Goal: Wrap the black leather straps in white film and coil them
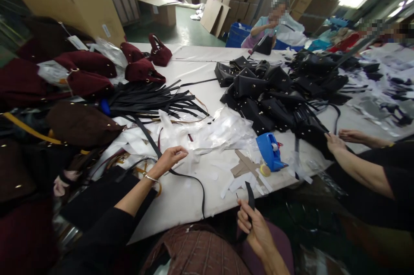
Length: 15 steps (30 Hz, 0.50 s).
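My right hand (pixel 254 227) is closed around a black strap (pixel 249 193), whose end sticks up past the thumb near the table's front edge. Above the white table, my left hand (pixel 170 160) has its fingertips pinched together; whatever may be between them is too small to make out. Beyond that hand lies a heap of clear plastic bags (pixel 216 130). A long black strap (pixel 196 180) passes under my left hand and curves towards the table edge. Farther back rests a bundle of black straps (pixel 152 102).
Black handbags (pixel 255 89) are piled at the right, with dark red bags (pixel 145 70) and a brown bag (pixel 80 124) at the left. A blue tape dispenser (pixel 270 150) stands near cardboard scraps (pixel 244 165). A co-worker's hands (pixel 339 141) touch a black bag; another person (pixel 271 29) sits across.
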Tool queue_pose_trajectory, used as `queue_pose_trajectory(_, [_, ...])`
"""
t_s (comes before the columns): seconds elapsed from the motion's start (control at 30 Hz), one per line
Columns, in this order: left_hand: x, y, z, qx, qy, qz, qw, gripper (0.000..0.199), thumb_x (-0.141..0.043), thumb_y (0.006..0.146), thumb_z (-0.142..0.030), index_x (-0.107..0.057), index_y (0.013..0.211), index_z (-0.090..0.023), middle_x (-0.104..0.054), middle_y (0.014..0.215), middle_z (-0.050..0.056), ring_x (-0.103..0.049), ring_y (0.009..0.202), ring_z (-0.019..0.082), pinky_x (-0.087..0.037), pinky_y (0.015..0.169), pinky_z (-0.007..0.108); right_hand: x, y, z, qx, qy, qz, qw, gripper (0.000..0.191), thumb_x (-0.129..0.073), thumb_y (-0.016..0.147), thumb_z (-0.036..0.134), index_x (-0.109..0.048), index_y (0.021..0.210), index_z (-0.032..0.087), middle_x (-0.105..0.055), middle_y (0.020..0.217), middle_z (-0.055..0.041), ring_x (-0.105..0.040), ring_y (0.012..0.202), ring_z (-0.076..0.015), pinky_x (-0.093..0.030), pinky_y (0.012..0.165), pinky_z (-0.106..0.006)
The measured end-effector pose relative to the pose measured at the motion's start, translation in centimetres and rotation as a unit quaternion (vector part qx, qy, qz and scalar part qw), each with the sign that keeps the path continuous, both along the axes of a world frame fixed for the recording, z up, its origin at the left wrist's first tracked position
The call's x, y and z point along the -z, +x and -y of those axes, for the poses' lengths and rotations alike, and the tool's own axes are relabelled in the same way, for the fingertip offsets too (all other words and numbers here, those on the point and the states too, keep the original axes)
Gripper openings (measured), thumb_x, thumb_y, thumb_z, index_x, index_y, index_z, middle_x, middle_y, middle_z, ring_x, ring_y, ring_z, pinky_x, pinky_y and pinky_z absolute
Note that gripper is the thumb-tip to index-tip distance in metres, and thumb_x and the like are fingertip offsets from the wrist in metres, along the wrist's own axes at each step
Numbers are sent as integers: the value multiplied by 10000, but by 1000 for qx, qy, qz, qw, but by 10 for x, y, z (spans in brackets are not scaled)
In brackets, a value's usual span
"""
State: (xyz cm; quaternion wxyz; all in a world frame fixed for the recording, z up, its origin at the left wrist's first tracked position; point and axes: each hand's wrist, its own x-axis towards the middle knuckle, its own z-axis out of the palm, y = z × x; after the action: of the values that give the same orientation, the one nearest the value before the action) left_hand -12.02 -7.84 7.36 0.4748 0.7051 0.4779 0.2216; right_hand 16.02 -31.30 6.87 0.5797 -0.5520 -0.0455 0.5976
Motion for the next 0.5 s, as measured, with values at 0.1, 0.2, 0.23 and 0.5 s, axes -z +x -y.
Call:
queue_pose_trajectory(0.1, [-37, 1, 46, -74, -65, 131, 987, 402, -640, 776, -573, -620, 805, -172, -424, 556, -65, -347, 493, 89, -258, 493, 220, -18, -13, -27, -128, 21, 26, 991, 440, -838, 664, 446, -657, 898, 119, -577, 640, 33, -231, 377, 28, -151, 351, -150])
queue_pose_trajectory(0.2, [-60, 10, 94, -125, -62, 167, 976, 382, -675, 757, -551, -607, 739, -176, -438, 563, -56, -351, 513, 93, -272, 508, 225, -46, -34, -53, -260, 79, 14, 962, 545, -843, 654, 432, -646, 1080, 156, -688, 886, -46, -250, 375, 33, -167, 342, -166])
queue_pose_trajectory(0.23, [-64, 13, 109, -135, -48, 168, 975, 370, -678, 763, -538, -605, 720, -178, -457, 579, -48, -372, 530, 99, -296, 525, 230, -55, -42, -60, -300, 103, 2, 948, 600, -851, 639, 430, -632, 1131, 167, -682, 846, -27, -260, 374, 25, -184, 343, -169])
queue_pose_trajectory(0.5, [-61, 33, 217, -264, 159, 45, 950, 297, -624, 857, -454, -623, 671, -223, -679, 889, 65, -580, 1018, 254, -381, 1004, 425, -80, -73, -60, -473, 162, 181, 847, 409, -794, 655, 492, -711, 787, 115, -410, 411, 82, -335, 368, -50, -266, 374, -213])
